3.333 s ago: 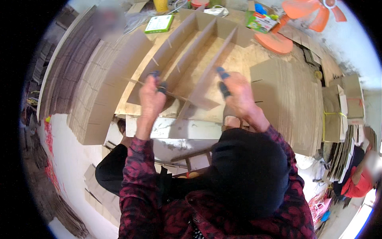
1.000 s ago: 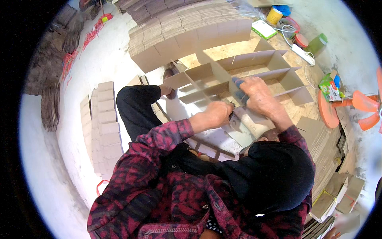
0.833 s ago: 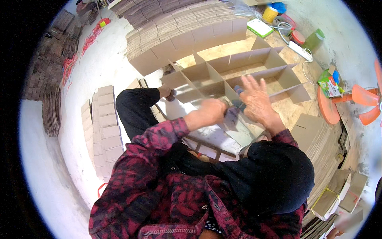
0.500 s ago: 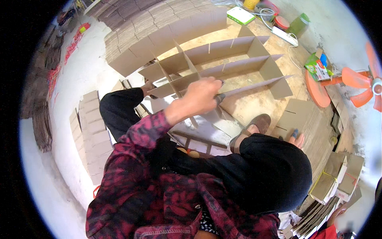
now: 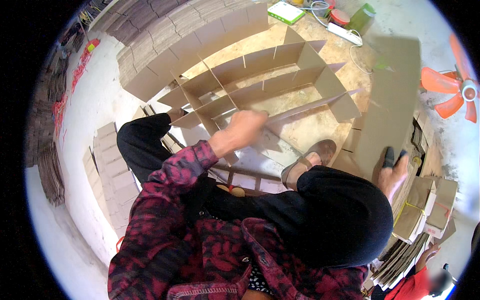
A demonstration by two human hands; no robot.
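Head view: my left hand (image 5: 244,131) is curled at the near side of the slotted cardboard grid (image 5: 280,83), which stands mostly on the table (image 5: 347,55); the fingertips are hidden, so I cannot tell whether they pinch it. Out to the right, my right hand (image 5: 392,174) has thumb and a finger parted a little at the lower end of a raised cardboard sheet (image 5: 392,90), and seems to have hold of it, near the sheet stack (image 5: 345,158). Handling both well, I judge, means steadying the grid lightly, since its thin strips (image 5: 260,62) could buckle or slip from their crossings, checking that only one sheet is pinched, and keeping it clear of the grid.
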